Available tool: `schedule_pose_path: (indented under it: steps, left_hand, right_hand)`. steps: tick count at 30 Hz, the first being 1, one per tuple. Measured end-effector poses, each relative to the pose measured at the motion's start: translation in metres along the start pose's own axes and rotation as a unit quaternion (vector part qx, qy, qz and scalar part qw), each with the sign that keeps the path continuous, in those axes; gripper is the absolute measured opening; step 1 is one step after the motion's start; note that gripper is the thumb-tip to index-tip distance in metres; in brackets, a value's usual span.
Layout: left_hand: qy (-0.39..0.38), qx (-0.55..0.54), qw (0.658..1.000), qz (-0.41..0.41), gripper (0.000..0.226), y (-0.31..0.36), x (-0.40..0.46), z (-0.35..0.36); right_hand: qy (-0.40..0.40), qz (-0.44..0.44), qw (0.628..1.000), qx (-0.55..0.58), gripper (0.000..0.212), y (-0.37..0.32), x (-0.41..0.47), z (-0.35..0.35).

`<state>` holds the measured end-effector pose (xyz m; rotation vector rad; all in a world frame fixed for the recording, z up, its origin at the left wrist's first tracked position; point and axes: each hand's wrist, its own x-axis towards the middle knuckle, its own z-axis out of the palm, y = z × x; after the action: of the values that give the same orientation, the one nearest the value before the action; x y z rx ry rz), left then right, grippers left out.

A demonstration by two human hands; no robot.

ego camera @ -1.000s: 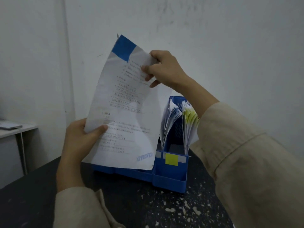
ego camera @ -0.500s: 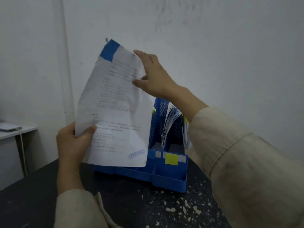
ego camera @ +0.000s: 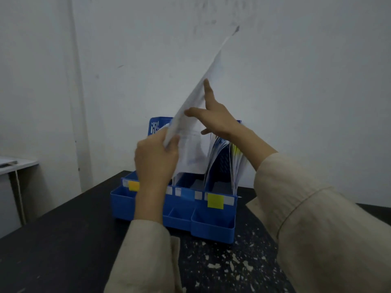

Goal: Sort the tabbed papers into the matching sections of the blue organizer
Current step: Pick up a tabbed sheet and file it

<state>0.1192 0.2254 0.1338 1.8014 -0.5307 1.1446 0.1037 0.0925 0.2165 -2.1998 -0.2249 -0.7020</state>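
Left hand (ego camera: 155, 160) pinching the lower edge of a paper (ego camera: 197, 115), right hand (ego camera: 215, 119) flat against it with fingers spread, the sheet tilted over the middle section of the blue organizer (ego camera: 211, 227) on the dark bench (ego camera: 63, 240).

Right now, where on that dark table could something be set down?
Bare patches: the dark table left of the blue organizer, and the speckled strip before it. Crowded: the organizer's slots, where the left hand and right hand steer a sheet.
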Motion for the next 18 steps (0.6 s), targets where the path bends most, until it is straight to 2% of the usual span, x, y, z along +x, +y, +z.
schedule_pose_path:
  steps: [4,6,10,11,12,14,15,16,18]
  left_hand:
    - [-0.045,-0.043,0.998,0.001,0.018,0.008,-0.013,0.037]
    - [-0.098,-0.062,0.993,0.005,0.024,0.008,-0.018,0.051]
    - [-0.229,-0.096,0.968,-0.009,0.041,0.003,-0.031,0.071]
    - [-0.262,-0.107,0.959,-0.019,0.045,-0.001,-0.035,0.075]
    - [-0.288,-0.116,0.95,-0.029,0.048,-0.005,-0.038,0.079]
    - [-0.327,-0.137,0.933,-0.054,0.049,-0.011,-0.042,0.082]
    - [-0.344,-0.148,0.925,-0.063,0.049,-0.013,-0.043,0.08]
    - [-0.362,-0.155,0.917,-0.066,0.052,-0.016,-0.042,0.077]
    - [-0.381,-0.153,0.909,-0.067,0.055,-0.024,-0.039,0.068]
  right_hand:
    - [-0.021,0.054,0.995,0.087,0.094,0.006,-0.007,-0.004]
    - [-0.015,0.065,0.993,0.098,0.097,0.007,-0.011,-0.009]
    - [0.08,0.046,0.996,0.0,0.1,0.013,-0.016,-0.022]
    - [0.116,0.043,0.992,-0.032,0.091,0.016,-0.016,-0.026]
    - [0.146,0.037,0.987,-0.059,0.074,0.02,-0.016,-0.029]
    - [0.172,0.021,0.978,-0.118,0.02,0.028,-0.016,-0.035]
    - [0.169,0.016,0.974,-0.151,0.009,0.031,-0.015,-0.037]
    - [0.159,0.018,0.971,-0.18,0.025,0.034,-0.015,-0.037]
    - [0.148,0.022,0.964,-0.221,0.035,0.036,-0.017,-0.034]
